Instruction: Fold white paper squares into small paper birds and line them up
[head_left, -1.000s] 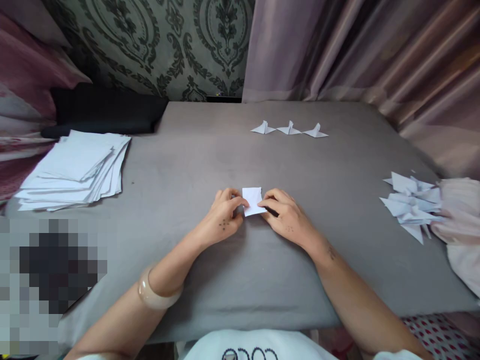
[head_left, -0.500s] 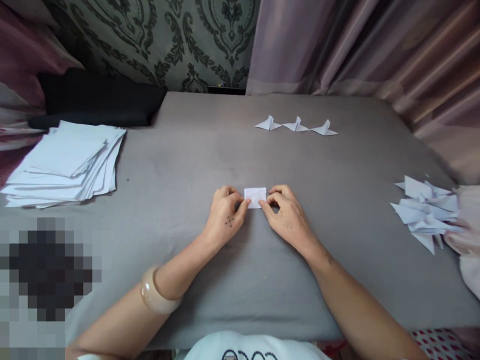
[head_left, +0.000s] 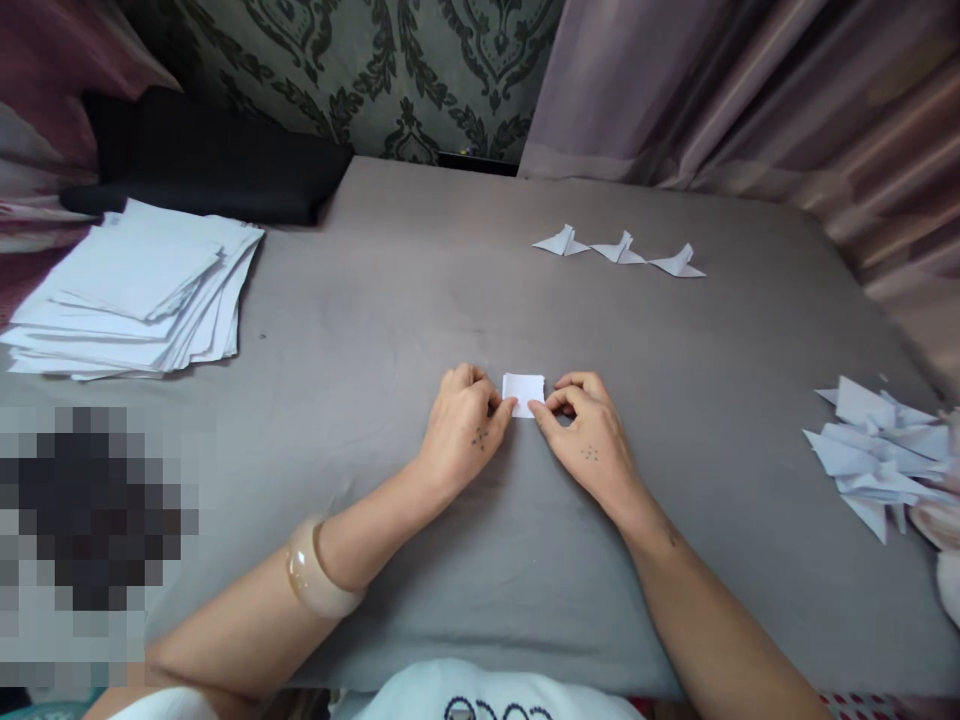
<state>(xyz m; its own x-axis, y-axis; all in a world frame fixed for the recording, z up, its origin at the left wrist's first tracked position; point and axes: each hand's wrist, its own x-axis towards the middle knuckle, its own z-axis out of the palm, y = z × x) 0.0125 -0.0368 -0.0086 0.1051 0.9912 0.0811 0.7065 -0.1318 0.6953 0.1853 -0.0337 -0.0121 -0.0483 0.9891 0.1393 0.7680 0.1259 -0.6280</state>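
Our fingers (head_left: pixel 507 408) are gripping a small white paper (head_left: pixel 523 392), which is sitting between our two hands with its far edge showing past the fingertips. Our left hand (head_left: pixel 466 425) is pinching its near left corner, and our right hand (head_left: pixel 596 440) is pinching its near right corner. We cannot tell whether the paper is touching the grey tablecloth (head_left: pixel 375 290) beneath our fingers or being held just above it. Back from our left fingers, a pale bangle (head_left: pixel 324 575) is circling the wrist end of the arm. Beyond our right fingers, three folded paper birds (head_left: pixel 619 248) are standing in a row. Well out to the right of our fingers, a pile of folded paper (head_left: pixel 877 450) is lying with its points overlapping. Far to the left of our fingers, a stack of white sheets (head_left: pixel 146 270) is lying unevenly, and a black bundle (head_left: pixel 217 165) is resting just behind it.
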